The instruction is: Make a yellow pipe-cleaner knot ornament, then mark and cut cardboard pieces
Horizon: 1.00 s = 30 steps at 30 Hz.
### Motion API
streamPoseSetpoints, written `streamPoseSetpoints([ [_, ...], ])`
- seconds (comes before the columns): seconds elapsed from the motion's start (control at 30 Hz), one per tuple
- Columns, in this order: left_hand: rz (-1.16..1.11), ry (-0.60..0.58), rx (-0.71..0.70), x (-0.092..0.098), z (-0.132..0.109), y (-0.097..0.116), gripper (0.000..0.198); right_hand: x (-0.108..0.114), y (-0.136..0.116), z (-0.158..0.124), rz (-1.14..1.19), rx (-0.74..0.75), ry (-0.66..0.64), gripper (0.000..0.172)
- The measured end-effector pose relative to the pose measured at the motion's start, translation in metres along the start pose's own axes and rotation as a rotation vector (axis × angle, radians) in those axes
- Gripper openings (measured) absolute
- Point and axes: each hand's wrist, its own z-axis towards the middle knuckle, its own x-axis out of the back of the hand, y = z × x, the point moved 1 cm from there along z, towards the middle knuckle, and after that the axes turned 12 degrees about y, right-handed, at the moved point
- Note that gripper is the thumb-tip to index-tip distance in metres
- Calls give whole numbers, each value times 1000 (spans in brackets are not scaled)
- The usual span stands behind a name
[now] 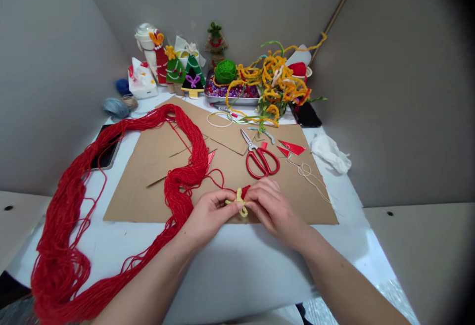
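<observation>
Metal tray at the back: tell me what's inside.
The tray holds small, mostly purple beads. A green yarn ball and orange yarn cover parts of it; whatever lies beneath is hidden.

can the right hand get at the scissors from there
Probably yes: the scissors lie just beyond the right hand, handles towards it, nothing visible across them. Its fingers seem busy with the yellow loops, though.

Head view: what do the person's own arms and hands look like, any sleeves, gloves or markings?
The left hand and right hand are ungloved, with no ring visible. The left forearm and right forearm are bare: no sleeve, watch or bracelet shows. Fingernails are too small to judge.
</observation>
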Motion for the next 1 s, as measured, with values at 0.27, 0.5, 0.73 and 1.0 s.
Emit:
streamPoseSetpoints([
  [0.27,381,73,-433,-1,0,-2,11,1,-4,2,241,-458,-100,15],
  [0.5,301,95,-427,-2,-3,0,9,2,-1,0,567,-676,-162,20],
  [0.73,-288,-22,139,1,2,-1,16,13,-3,3,113,-16,84,30],
  [1.0,-276,-46,163,0,1,-4,15,10,-4,2,-171,208,21,12],
])
